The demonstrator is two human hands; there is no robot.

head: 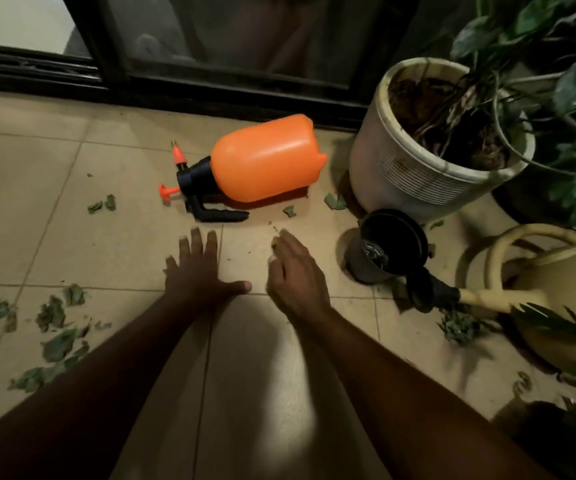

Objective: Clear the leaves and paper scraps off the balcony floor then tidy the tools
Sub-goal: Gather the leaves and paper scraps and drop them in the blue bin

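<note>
The watering can (556,289) is running out of the picture at four o'clock, so only its looped handle, part of its body and its black rose are showing, and plant fronds are crossing in front of it. The foliage of the big plant (539,81) is being cut off at two o'clock and is hanging over the white ribbed pot (414,174), hiding part of its rim. Something dark is sitting in the five o'clock corner, too dim to identify, and the glass of the sliding door (231,39) at twelve o'clock is giving only a blurred reflection. A small black pot (388,244) is leaning between the white pot and the can's rose, at three o'clock of the hands. The orange sprayer (262,159) is lying on its side on the balcony floor (106,237) at twelve o'clock of the hands, nozzle and black trigger pointing to nine o'clock, with nothing standing between it and the fingers. Torn green leaves (58,341) are lying scattered at eight o'clock, with more at ten o'clock, under the sprayer and around the can's spout. The left hand (200,271) is pressing flat on the tiles, its fingers (196,242) straight and spread apart, thumb stretching toward three o'clock. The right hand (295,275) is hovering just beside it, motion-blurred, its fingers (288,242) held close together and bending down toward the floor. A small leaf scrap (275,247) is showing at their tips, but I cannot tell whether they are pinching it or only touching it.
</note>
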